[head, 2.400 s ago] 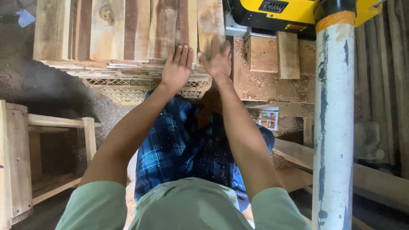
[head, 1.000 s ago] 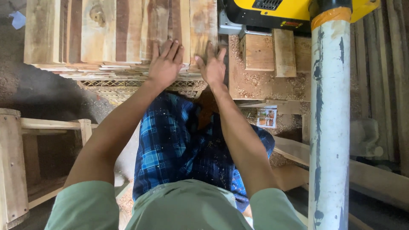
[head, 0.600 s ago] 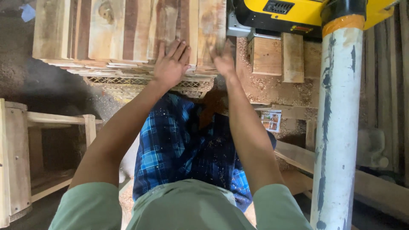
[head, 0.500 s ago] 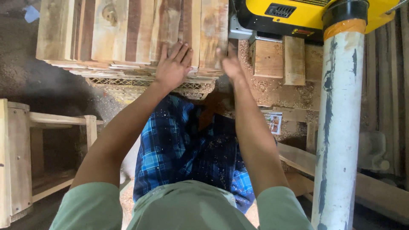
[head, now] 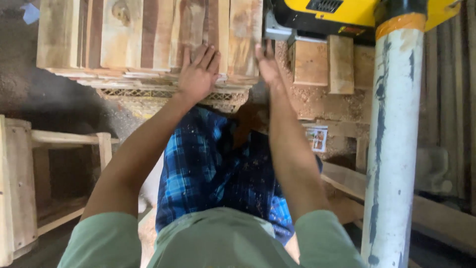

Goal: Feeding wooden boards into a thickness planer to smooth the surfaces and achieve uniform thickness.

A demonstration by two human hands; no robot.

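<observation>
While you look straight down past your green shirt and blue plaid shorts, there's a pale wooden frame stand off at the far left, down on the dusty floor. Ahead of it sits the stack of rough wooden planks, brown and tan boards side by side on a yellowish mesh crate. Your left hand lies flat on the near end of the stack, fingers spread and stretched out, gripping nothing, just pressing on the board tops. Your right hand is at the stack's right edge, fingers straight and open, touching the side of the outermost board; it's a bit blurred, so can't tell how firm the contact is. Right of that there's a yellow and black power machine, short wood blocks in sawdust below it, then a white upright pipe with an orange band.
</observation>
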